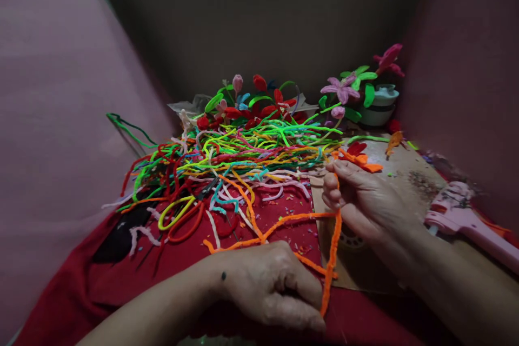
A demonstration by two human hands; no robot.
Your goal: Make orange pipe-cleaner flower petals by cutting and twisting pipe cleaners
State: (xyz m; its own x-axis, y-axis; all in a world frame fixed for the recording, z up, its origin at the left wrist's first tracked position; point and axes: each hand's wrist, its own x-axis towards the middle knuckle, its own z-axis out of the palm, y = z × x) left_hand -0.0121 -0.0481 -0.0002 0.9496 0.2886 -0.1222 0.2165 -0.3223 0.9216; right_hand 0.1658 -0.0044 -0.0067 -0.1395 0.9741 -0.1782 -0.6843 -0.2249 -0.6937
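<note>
An orange pipe cleaner [334, 248] runs upright between my two hands. My right hand [357, 194] pinches its upper part between thumb and fingers. Low in front, my left hand [279, 286] has its fingers closed around the lower end, near the table's front. More orange pipe cleaners [279, 223] lie loose on the red cloth to the left, crossing each other behind my left hand. Just beyond my right fingertips rests an orange petal flower piece [363, 160].
A heap of coloured pipe cleaners [243, 157] spreads across the back, with finished flowers [259, 105] behind it. Scissors with red and yellow handles [184, 221] lie at left. A pink glue gun [466, 216] rests on the cardboard [377, 273] at right. A flower pot [379, 108] stands behind.
</note>
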